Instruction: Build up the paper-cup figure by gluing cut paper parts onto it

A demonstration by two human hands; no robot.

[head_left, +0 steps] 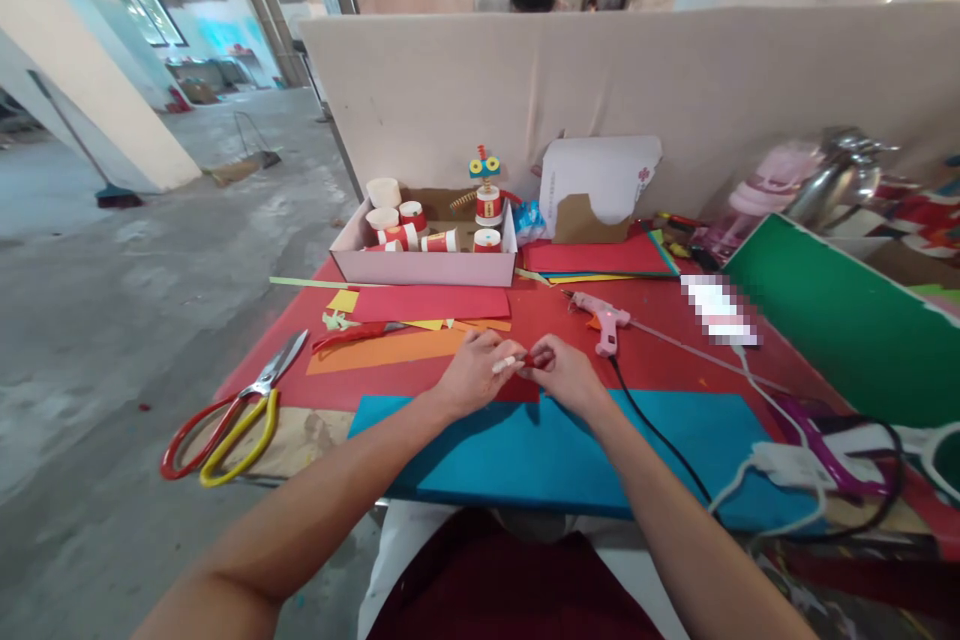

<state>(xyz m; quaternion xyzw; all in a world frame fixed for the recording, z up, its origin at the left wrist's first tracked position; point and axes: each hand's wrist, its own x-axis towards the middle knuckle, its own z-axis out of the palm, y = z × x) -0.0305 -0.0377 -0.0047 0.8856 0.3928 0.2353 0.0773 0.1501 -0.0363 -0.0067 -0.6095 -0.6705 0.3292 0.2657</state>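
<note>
My left hand (pixel 480 375) is closed around a thin white stick (pixel 504 364) that points toward its fingertips. Close beside it, my right hand (pixel 564 375) pinches a small red piece (pixel 529 360) at the stick's far end. Fingers partly cover both, so I cannot tell whether they are joined. Both hands are over the near part of the table, above a blue sheet (pixel 465 455) and the edge of a red one. To the right lies a pink glue gun (pixel 600 315) with its black cord. Orange paper (pixel 390 352) lies left of my hands.
Large scissors (pixel 262 385) with red and yellow handles lie at the left table edge. Behind is a box (pixel 420 269) with paper cups and a spring-necked figure (pixel 487 195). Coloured sheets (pixel 600 257) are stacked right of it. A green panel (pixel 847 320) and a power strip (pixel 795 465) stand right.
</note>
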